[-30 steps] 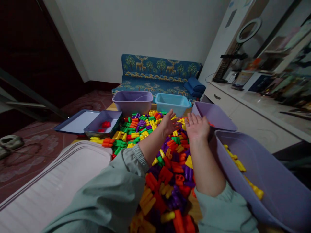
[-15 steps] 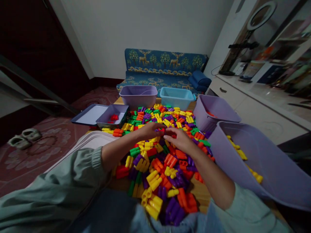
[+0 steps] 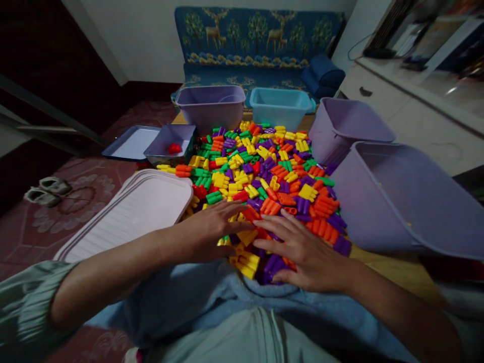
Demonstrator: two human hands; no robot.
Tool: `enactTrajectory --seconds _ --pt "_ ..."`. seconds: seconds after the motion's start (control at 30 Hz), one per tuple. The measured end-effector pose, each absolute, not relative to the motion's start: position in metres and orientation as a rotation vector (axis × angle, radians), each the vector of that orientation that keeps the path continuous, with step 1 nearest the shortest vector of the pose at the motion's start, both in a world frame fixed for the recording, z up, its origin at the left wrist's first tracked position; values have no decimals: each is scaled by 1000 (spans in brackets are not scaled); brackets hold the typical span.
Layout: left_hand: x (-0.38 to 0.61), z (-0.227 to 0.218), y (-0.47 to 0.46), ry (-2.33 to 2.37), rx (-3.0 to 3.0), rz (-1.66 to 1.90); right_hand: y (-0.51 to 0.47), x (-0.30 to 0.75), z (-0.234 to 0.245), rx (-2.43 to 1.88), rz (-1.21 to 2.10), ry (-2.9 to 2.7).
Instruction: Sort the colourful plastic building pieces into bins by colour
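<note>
A wide heap of plastic building blocks (image 3: 247,177) in yellow, orange, red, green and purple covers the wooden table. At the heap's near edge, my left hand (image 3: 209,229) reaches in from the left with its fingers apart. Facing it, my right hand (image 3: 300,247) is spread over orange and purple blocks. Between the two hands lies a yellow block (image 3: 247,262), close to my lap. No block shows in either grasp. Some pieces under the palms are hidden.
Behind the heap stand a purple bin (image 3: 212,105) and a light blue bin (image 3: 280,106). Two purple bins, one upright (image 3: 350,121) and one larger (image 3: 408,196), line the right side. Stacked pale lids (image 3: 132,212) lie at left, near an open tin (image 3: 170,143) with red pieces.
Both hands have come back toward my body from mid-heap and moved apart, with fingers spreading. The small red piece between them is no longer there. My view has tilted downward.
</note>
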State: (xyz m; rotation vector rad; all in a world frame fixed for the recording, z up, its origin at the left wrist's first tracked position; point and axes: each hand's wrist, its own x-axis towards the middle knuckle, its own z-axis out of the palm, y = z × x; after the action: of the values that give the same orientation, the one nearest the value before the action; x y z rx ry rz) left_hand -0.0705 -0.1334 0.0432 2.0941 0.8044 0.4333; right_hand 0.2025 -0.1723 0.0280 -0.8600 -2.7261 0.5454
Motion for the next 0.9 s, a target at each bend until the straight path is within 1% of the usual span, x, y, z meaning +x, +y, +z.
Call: enactTrajectory --seconds 0.1,0.23,0.53,0.63,0.73,0.83,0.9 --pt "-70 31 -147 814 2136 356 -185 202 23 -816 532 -2795" --pt "-68 21 -148 812 2249 286 -177 199 15 -819 477 -2786" --pt "-51 23 -108 888 2331 458 -107 188 7 -920 215 -2681" --pt "-45 26 -85 995 2534 285 -84 181 8 -1020 128 -2688" --pt "-38 27 -61 1094 2759 49 -63 171 11 -1224 13 -2635" --pt "-31 33 -47 1237 2891 2 -55 163 17 -1438 -76 -2419" --pt "-32 41 -49 1283 2938 26 -66 162 25 -1433 -68 -2312"
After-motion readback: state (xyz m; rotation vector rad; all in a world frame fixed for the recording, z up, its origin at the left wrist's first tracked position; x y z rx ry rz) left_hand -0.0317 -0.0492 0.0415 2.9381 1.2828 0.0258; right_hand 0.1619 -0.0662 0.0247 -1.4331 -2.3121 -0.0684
